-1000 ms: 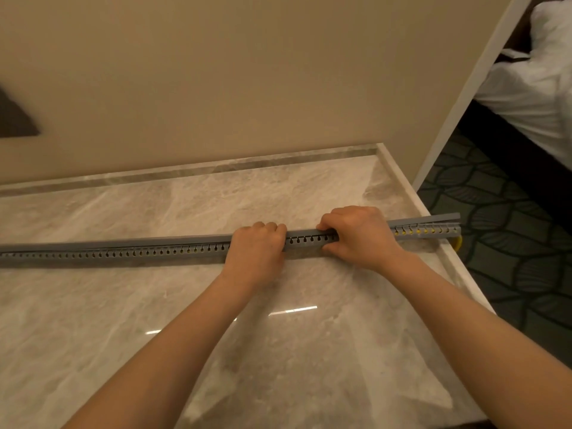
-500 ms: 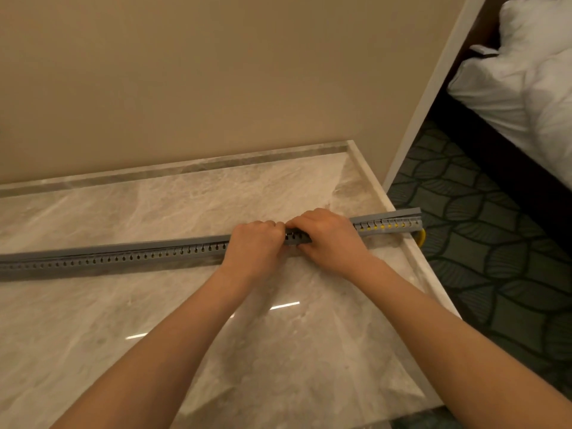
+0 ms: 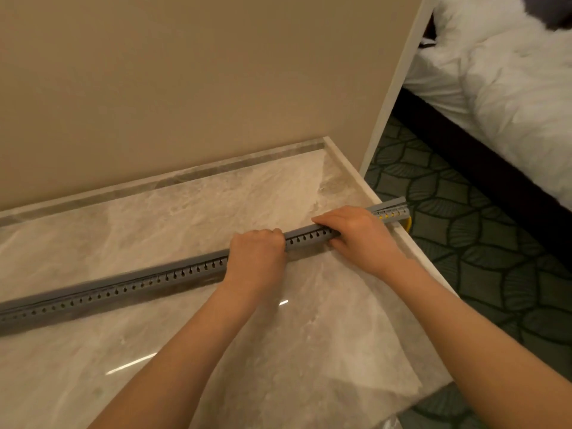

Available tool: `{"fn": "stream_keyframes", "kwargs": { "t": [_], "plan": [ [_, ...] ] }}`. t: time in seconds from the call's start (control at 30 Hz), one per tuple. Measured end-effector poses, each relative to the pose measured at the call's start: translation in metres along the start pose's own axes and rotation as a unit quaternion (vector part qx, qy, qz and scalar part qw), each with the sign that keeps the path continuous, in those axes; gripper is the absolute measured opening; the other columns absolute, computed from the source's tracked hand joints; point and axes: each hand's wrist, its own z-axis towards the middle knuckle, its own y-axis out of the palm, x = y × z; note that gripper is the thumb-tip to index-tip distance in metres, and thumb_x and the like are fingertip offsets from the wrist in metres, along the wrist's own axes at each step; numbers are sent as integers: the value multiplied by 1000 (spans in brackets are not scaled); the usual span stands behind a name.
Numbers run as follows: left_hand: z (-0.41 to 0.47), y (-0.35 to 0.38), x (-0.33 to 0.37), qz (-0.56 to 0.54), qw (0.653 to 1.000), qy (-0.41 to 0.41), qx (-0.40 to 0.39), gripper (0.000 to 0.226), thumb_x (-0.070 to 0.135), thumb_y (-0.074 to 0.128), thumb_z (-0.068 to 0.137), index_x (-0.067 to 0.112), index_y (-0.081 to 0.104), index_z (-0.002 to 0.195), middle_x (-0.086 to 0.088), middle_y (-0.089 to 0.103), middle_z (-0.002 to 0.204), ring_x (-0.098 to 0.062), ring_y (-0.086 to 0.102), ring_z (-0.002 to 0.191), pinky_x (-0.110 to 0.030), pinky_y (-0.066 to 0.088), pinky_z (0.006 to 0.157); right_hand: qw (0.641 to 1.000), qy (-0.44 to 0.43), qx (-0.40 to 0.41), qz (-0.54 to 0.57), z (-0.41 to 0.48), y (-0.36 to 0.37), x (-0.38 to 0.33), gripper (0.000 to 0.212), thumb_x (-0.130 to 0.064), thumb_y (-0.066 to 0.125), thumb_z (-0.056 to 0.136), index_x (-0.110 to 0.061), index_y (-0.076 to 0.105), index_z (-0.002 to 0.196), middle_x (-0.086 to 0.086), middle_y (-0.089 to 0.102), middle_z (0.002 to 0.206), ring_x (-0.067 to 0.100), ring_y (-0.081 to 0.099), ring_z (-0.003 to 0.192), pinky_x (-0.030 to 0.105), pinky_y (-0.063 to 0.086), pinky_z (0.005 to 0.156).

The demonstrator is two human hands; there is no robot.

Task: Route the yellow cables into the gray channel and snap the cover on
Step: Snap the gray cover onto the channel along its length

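Note:
A long gray slotted channel (image 3: 130, 289) lies across the marble top from the left edge to past the right edge. Its gray cover sits along the top. My left hand (image 3: 257, 258) grips the channel near its middle, fingers curled over the cover. A short way to the right, my right hand (image 3: 356, 233) grips it too, fingers over the top and thumb on the near side. Yellow cable (image 3: 409, 222) shows through the slots and pokes out at the channel's right end, beyond the table edge.
The marble tabletop (image 3: 216, 351) meets a beige wall (image 3: 185, 88) at the back. Its right edge (image 3: 433, 267) drops to a dark patterned carpet (image 3: 495, 258). A bed with white bedding (image 3: 510, 88) stands at the far right.
My right hand has slid to the right along the channel, away from my left hand, leaving a gap of slots between them. The view has turned and now shows more of the bed.

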Motion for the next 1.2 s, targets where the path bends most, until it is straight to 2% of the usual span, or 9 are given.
{"fn": "stream_keyframes", "kwargs": {
  "t": [0.17, 0.27, 0.4, 0.5, 0.6, 0.93, 1.0, 1.13, 1.2],
  "plan": [
    [-2, -1, 4, 16, 1000, -21, -7, 6, 24, 52, 87, 19, 54, 89, 2, 65, 86, -21, 61, 76, -29, 26, 53, 999, 31, 20, -5, -1, -7, 7, 30, -13, 76, 69, -15, 71, 99, 3, 72, 89, 26, 63, 89, 37, 49, 75],
    [-3, -2, 5, 6, 999, -31, -15, 4, 23, 54, 86, 19, 52, 86, 3, 64, 83, -19, 56, 70, -29, 25, 52, 999, 23, 15, -33, 1, -9, 9, 29, -19, 74, 72, -21, 71, 100, -1, 72, 89, 22, 63, 88, 34, 49, 68],
    [-3, -3, 5, -8, 999, -51, -14, 4, 25, 51, 85, 21, 51, 85, 4, 63, 83, -19, 54, 71, -29, 27, 55, 999, -11, -9, -42, 4, -12, 15, 30, -21, 74, 72, -20, 71, 102, 0, 72, 90, 23, 64, 87, 32, 46, 69],
    [-2, -7, 10, 0, 998, -63, -23, 10, 25, 52, 83, 22, 43, 79, 2, 61, 86, -19, 53, 71, -30, 28, 56, 997, -44, -29, -53, 10, -14, 20, 29, -27, 72, 75, -24, 70, 103, -3, 71, 91, 19, 62, 87, 24, 37, 68],
    [8, -11, 25, 24, 997, -72, -27, 6, 23, 52, 85, 18, 52, 88, -1, 61, 92, -22, 58, 84, -30, 29, 59, 995, -73, -42, -59, 17, -17, 26, 25, -33, 68, 77, -26, 69, 102, -5, 71, 91, 16, 61, 86, 23, 30, 66],
    [38, -6, 71, 9, 997, -71, -1, 17, 23, 45, 91, 15, 53, 104, -4, 61, 102, -25, 58, 94, -32, 27, 63, 992, -113, -54, -21, 30, -14, 39, 27, -46, 62, 79, -25, 69, 94, -2, 71, 89, 21, 64, 85, 33, 45, 67],
    [39, -5, 69, 11, 997, -73, -4, 18, 23, 45, 92, 15, 53, 106, -4, 61, 104, -25, 58, 96, -31, 28, 63, 992, -118, -54, -10, 31, -13, 42, 27, -47, 62, 79, -26, 69, 95, -2, 71, 89, 21, 64, 84, 31, 44, 66],
    [40, -5, 67, 6, 997, -77, -11, 19, 23, 45, 91, 14, 54, 105, -4, 60, 104, -25, 57, 97, -32, 30, 63, 992, -120, -30, 4, 27, -9, 45, 25, -45, 64, 78, -27, 69, 96, -3, 70, 87, 20, 63, 83, 26, 32, 62],
    [40, -5, 67, -1, 997, -82, -9, 19, 24, 45, 90, 14, 54, 104, -4, 60, 103, -25, 57, 96, -32, 31, 62, 993, -114, -26, 19, 23, -8, 46, 26, -43, 63, 80, -28, 68, 100, -4, 70, 91, 19, 62, 87, 27, 33, 64]
  ]
}}
